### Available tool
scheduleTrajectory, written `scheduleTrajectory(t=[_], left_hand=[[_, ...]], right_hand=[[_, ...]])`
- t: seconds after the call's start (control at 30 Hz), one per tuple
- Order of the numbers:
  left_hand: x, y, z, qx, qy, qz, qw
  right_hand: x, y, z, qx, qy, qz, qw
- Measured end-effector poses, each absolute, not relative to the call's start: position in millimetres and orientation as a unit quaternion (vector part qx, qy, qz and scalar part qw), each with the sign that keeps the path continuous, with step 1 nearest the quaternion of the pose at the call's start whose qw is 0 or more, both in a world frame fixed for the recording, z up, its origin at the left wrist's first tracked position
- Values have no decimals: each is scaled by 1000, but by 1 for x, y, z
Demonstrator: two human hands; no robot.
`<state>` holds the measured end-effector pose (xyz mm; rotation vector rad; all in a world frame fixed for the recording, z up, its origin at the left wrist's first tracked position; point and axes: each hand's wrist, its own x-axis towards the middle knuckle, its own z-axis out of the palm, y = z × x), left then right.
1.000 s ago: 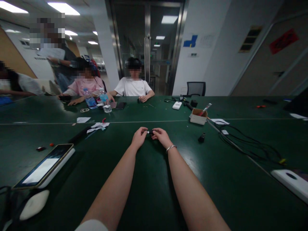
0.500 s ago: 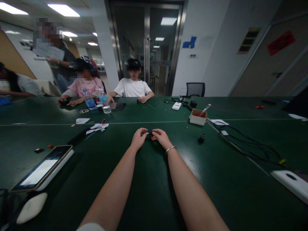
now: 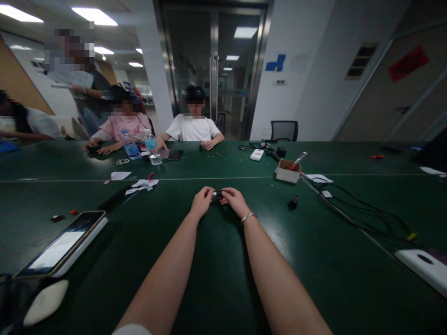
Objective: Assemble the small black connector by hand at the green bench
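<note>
Over the green table point(image 3: 223, 260), a small black piece with a silvery end point(image 3: 218, 194) spans the gap between my two hands. Its exact kind is too small to tell. My left hand point(image 3: 202, 201) is closed, with thumb and fingers pinching the silvery end. From the other side, my right hand point(image 3: 236, 200) is closed in a pinch on the black end, and my fingers cover part of it. To the right of my right hand, a short black fitting with a grey end point(image 3: 293, 201) stands on the table.
A small open box point(image 3: 288, 172) holds a pen-like item. Black cables point(image 3: 363, 209) run along the right. At left lie a phone point(image 3: 64, 244), a white mouse-shaped object point(image 3: 47, 302) and paper scraps point(image 3: 141, 186). Bottles point(image 3: 153, 149) and seated people are across the table.
My hands stay in nearly the same place, both still pinching the small piece. Its silvery end looks slightly different between my fingertips. The whole view has shifted very slightly.
</note>
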<state>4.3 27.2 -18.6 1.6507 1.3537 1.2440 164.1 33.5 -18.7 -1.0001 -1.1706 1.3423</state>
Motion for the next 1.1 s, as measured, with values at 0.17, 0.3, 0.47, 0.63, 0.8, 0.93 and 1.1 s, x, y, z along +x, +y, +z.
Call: scheduleTrajectory(t=[0.17,0.3,0.47,0.63,0.8,0.93,1.1], left_hand=[[3,31,-21,636,503,496,310],[2,29,-21,635,505,487,324],[3,26,-19,649,518,459,317],[3,27,-19,656,517,458,303],[3,28,-19,649,510,476,305],[4,26,-20,646,518,465,313],[4,27,-20,645,528,467,293]], right_hand=[[164,33,-19,-418,-490,559,522],[165,32,-18,-416,-492,559,522],[164,31,-17,-422,-489,558,520],[164,31,-16,-423,-487,560,521],[164,32,-17,-419,-487,562,521],[164,33,-18,-414,-483,567,523],[164,34,-18,-415,-481,570,521]])
